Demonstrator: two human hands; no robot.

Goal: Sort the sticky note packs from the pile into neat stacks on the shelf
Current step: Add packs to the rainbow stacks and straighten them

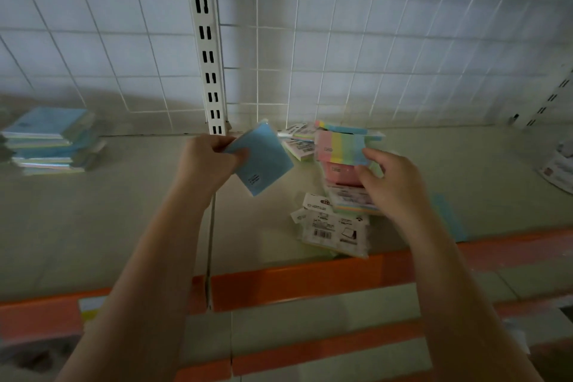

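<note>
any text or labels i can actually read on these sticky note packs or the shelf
None can be read.
Blue pack in the left hand: small dark print near its lower corner, too small.
White-backed packs at the front of the pile: barcode, logo and printed lines, too blurred.
Pink pack by the right hand: faint small print, unreadable.
White package at far right: red mark, blurred.
</note>
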